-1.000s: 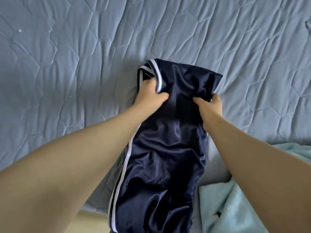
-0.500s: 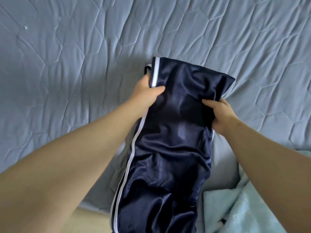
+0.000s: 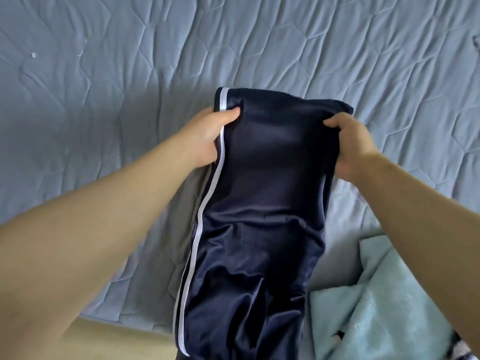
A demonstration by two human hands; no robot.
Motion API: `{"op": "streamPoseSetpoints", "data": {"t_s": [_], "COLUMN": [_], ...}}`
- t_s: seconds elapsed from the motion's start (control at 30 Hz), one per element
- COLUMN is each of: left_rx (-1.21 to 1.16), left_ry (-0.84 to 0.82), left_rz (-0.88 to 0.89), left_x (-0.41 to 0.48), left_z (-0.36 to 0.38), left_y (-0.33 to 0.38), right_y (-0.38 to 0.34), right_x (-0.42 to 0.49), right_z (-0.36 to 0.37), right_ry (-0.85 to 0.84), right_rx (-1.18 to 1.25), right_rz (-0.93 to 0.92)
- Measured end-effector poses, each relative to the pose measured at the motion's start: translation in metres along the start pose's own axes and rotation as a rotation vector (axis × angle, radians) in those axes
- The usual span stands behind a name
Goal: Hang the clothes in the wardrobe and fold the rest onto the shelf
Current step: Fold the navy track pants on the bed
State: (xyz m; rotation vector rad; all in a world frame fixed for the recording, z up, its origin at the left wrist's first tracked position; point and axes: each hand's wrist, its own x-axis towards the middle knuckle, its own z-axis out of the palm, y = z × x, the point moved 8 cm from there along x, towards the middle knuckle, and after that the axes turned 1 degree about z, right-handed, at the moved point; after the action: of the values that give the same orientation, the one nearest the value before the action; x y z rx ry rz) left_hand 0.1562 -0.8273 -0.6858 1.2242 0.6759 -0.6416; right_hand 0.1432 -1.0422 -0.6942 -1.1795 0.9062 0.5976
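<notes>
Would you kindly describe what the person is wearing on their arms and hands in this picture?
Nothing is worn on either. The left hand and right hand are ungloved, with no ring visible. The left forearm and right forearm are bare to the picture's edge: no sleeve, watch or bracelet shows.

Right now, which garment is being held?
The shiny navy trousers with a white side stripe, held by the left hand and right hand; the fluffy pale aqua garment lies unheld.

Trousers point(image 3: 262, 203) on the quilt point(image 3: 130, 74), towel point(image 3: 376, 294) to their right
</notes>
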Motion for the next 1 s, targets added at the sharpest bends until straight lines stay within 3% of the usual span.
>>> {"op": "streamPoseSetpoints", "data": {"t_s": [0.1, 0.17, 0.27, 0.37, 0.53, 0.67, 0.73, 0.87, 1.0], "left_rx": [-0.041, 0.099, 0.418, 0.514, 0.502, 0.403, 0.399, 0.509, 0.497], "left_ry": [0.036, 0.042, 0.083, 0.168, 0.17, 0.255, 0.291, 0.277, 0.326], "left_rz": [0.148, 0.194, 0.0, -0.127, -0.201, 0.071, 0.124, -0.003, -0.086], "left_x": [0.013, 0.021, 0.017, -0.003, -0.033, -0.031, -0.027, -0.034, -0.077], "left_z": [0.005, 0.006, -0.009, -0.035, -0.054, -0.043, -0.041, -0.046, -0.062], "left_y": [0.041, 0.047, 0.0, -0.054, -0.106, -0.079, -0.067, -0.091, -0.138], "right_y": [-0.041, -0.045, -0.011, 0.042, 0.087, 0.064, 0.054, 0.082, 0.157], "right_x": [0.006, 0.008, 0.009, 0.005, -0.012, -0.014, -0.014, -0.027, -0.063], "right_z": [0.009, 0.014, 0.006, -0.019, -0.04, -0.044, -0.04, -0.047, -0.053], "right_ry": [0.002, -0.057, -0.065, 0.016, 0.097, 0.248, 0.258, 0.301, 0.281], "right_rx": [0.159, 0.167, -0.115, -0.259, -0.363, -0.259, -0.227, -0.158, -0.083], "right_rz": [-0.129, -0.13, -0.064, 0.004, 0.023, -0.152, -0.202, -0.158, 0.019]}}
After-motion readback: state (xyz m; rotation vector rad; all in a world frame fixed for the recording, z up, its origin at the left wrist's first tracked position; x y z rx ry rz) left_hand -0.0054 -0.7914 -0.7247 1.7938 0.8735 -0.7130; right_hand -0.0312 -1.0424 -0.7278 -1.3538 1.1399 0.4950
